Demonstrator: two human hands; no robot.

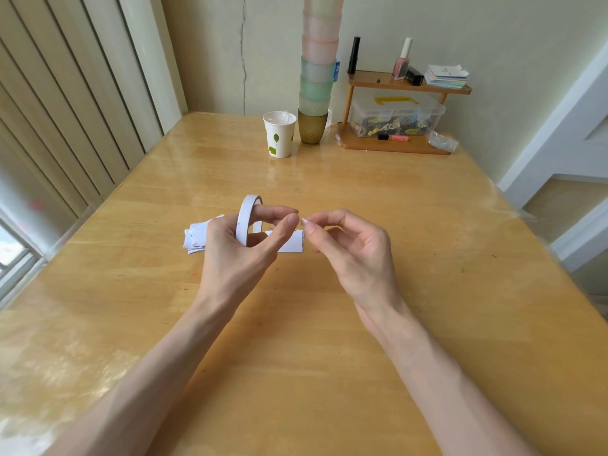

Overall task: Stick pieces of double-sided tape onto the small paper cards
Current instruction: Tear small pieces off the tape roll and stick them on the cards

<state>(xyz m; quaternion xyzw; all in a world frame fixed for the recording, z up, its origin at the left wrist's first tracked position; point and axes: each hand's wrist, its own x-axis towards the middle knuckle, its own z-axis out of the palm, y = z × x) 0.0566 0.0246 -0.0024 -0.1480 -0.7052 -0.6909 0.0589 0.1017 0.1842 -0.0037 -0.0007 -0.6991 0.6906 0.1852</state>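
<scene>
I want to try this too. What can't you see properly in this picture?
Head view:
Tape piece pinched by the right hand: too small to tell if it is torn off the tape roll.
Paper cards: partly hidden behind the left hand, so no count.
Cup stack: cut off by the top edge.
Paper cup: contents too small.

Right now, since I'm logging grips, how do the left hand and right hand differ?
The left hand carries the roll, a finger threaded through its ring; the right hand holds no roll, only pinching a tiny white bit, seemingly the tape end. The left hand hides part of the cards; the right hand sits at their right edge. Both are bare, above the table, fingertips nearly meeting.
</scene>
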